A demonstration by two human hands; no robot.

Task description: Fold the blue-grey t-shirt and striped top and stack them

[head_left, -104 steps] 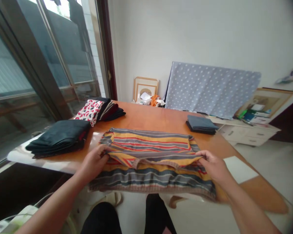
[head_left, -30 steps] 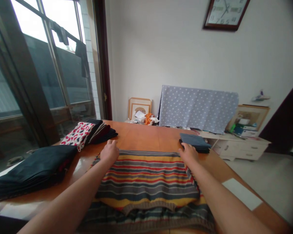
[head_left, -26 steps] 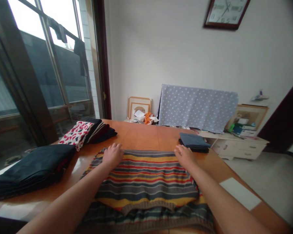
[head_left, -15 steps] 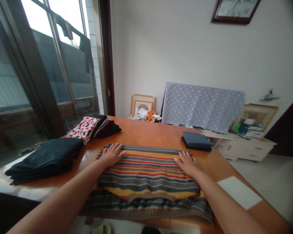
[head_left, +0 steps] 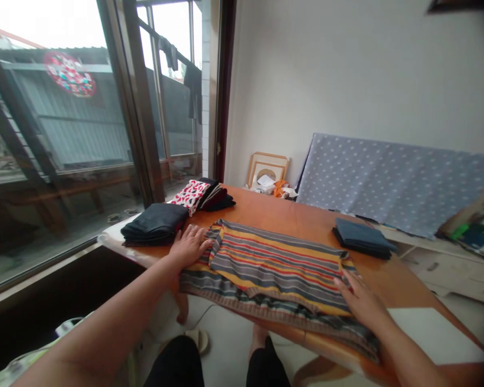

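Observation:
A striped knit sweater [head_left: 274,258] in yellow, grey, red and dark bands lies folded on the wooden table [head_left: 262,209], its ribbed hem along the near edge. My left hand [head_left: 190,246] rests at the sweater's left edge, fingers apart, close to a stack of dark folded clothes [head_left: 155,223]. At the opposite edge, my right hand [head_left: 358,295] lies on the cloth with its fingers stretched out. Neither hand grips the fabric.
Behind the dark stack sits another pile of folded clothes with a red-and-white patterned piece [head_left: 190,194]. Blue-grey folded garments [head_left: 361,234] lie at the back right. A white sheet [head_left: 435,333] is near the right edge. Beyond stands a dotted cloth cover [head_left: 387,183].
My view has turned left and down. My left hand has slid off the sweater's top toward its left edge; my right hand has moved nearer along the right edge.

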